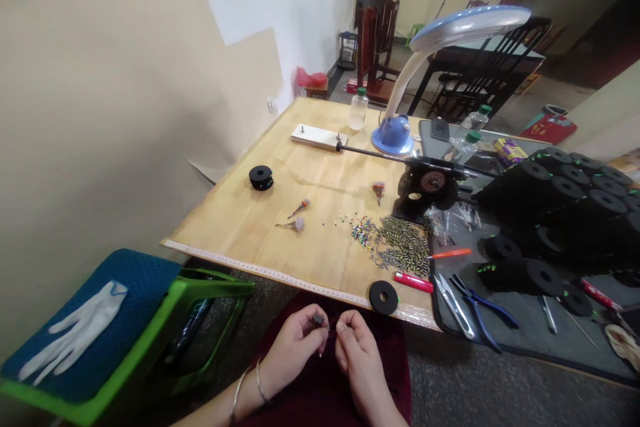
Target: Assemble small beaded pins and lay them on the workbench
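Observation:
My left hand (pixel 301 335) is closed in a pinch around a small dark grey piece (pixel 319 319), too small to name. Close beside it, my right hand (pixel 358 345) has thumb and fingertips pressed together; whatever they hold cannot be made out. Both hands are over my lap, just before the table's front edge. Nearest to them on the table lies a flat black foam ring (pixel 383 297), with a red stick-shaped item (pixel 413 282) to its right. Behind these spreads a heap of small striped metallic pieces (pixel 404 241) and some coloured beads (pixel 362 232).
Pliers (pixel 483 307), scissors (pixel 453 303) and several black foam rolls (pixel 520 277) lie on a grey mat at right. A black cranked device (pixel 430 183) stands behind the heap, near a blue lamp (pixel 393 133). At left, a white glove (pixel 75 333) lies on a stool.

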